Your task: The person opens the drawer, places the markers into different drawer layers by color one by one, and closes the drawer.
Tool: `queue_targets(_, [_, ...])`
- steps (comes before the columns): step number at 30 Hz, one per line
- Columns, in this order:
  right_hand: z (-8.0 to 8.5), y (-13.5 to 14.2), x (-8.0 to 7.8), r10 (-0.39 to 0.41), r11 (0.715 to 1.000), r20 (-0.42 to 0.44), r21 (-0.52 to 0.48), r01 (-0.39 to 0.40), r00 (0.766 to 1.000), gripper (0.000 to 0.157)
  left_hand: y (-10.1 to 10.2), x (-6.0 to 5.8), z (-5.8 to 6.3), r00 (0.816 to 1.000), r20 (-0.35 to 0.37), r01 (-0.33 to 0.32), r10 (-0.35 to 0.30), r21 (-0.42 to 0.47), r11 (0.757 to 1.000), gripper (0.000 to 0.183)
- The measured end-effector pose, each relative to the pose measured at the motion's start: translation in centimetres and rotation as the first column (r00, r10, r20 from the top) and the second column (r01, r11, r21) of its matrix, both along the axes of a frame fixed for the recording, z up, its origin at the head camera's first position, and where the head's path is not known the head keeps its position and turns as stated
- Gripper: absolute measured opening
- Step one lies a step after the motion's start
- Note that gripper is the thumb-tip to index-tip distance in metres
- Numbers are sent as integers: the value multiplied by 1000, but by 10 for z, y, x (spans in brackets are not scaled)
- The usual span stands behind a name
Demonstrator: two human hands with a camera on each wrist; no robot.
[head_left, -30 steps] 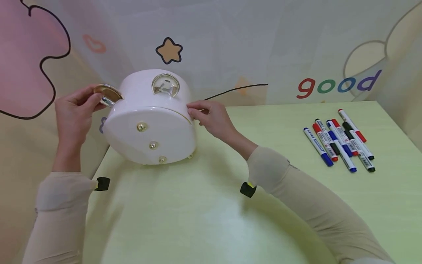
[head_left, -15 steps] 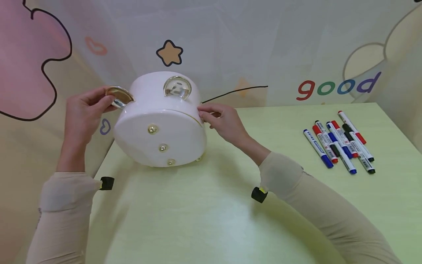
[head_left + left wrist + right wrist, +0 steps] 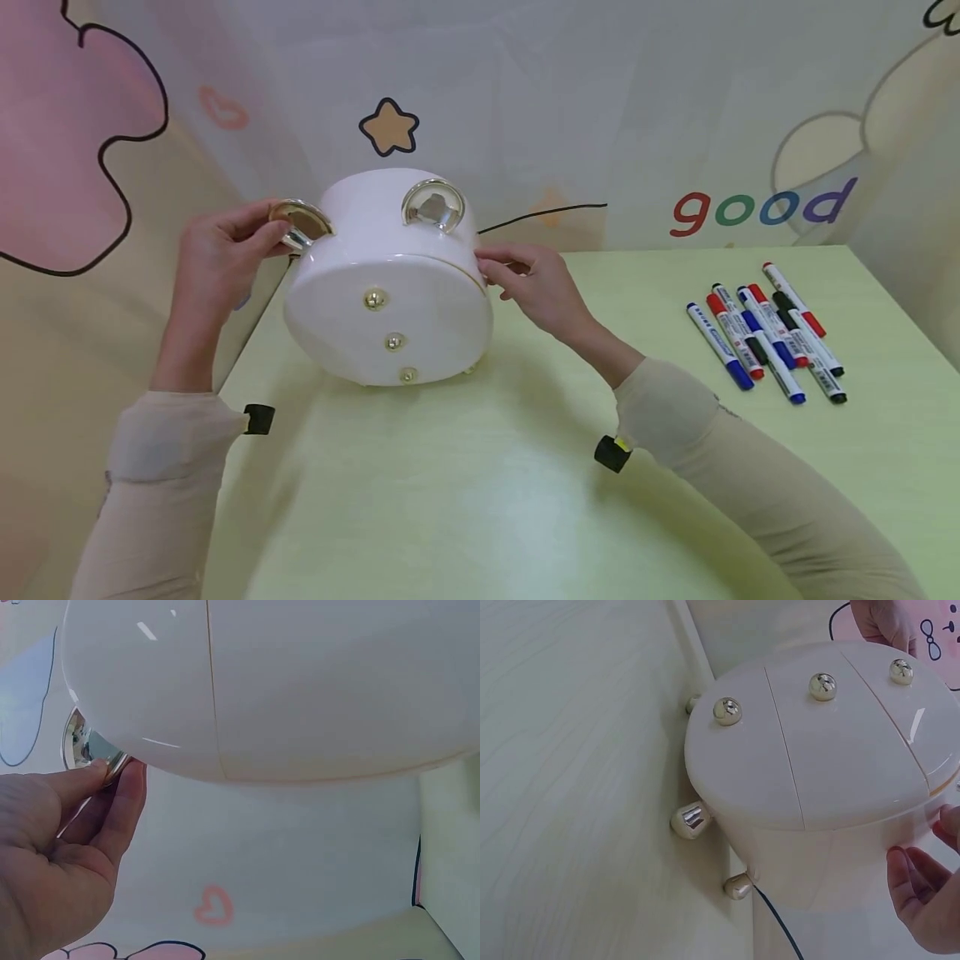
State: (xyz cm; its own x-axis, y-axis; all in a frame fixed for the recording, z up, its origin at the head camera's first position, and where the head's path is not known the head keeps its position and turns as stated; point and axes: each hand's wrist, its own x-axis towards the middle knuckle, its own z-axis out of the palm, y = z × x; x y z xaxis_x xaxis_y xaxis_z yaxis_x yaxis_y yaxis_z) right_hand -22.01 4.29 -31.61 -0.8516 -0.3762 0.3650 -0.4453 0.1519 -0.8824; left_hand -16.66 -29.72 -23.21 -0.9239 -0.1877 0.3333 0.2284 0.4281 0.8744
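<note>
A white glossy storage box (image 3: pixel 337 333) with fine seams across its front stands at the table's back left. Three gold ball knobs (image 3: pixel 823 686) run along the front, and gold ball feet (image 3: pixel 691 820) show underneath. Two shiny gold ear-shaped pieces stick up from the top. My left hand (image 3: pixel 225 258) pinches the left ear (image 3: pixel 303 218) between thumb and fingers. At the opposite side, my right hand (image 3: pixel 543 287) has bent fingers against the box's upper side, near the gold-edged seam and below the right ear (image 3: pixel 433 207). The box's back is hidden.
Several whiteboard markers (image 3: pixel 716 343) with red, blue and black caps lie in a loose pile at the right of the pale green table (image 3: pixel 480 500). A printed curtain (image 3: pixel 510 108) hangs behind. The table's left edge runs close by the box.
The box has shifted to the right along the table, with both hands moving along with it. My left hand keeps its pinch on the ear. The markers stay put.
</note>
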Motion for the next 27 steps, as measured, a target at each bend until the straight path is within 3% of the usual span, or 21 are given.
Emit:
queue_targets(11, [-3, 25, 3, 1, 1000, 2, -25, -1, 1000, 25, 20, -4, 2, 997, 10, 77, -77, -27, 997, 31])
queue_targets(27, [-3, 51, 11, -49, 999, 7, 20, 49, 999, 27, 41, -9, 2, 993, -4, 118, -118, -91, 989, 27])
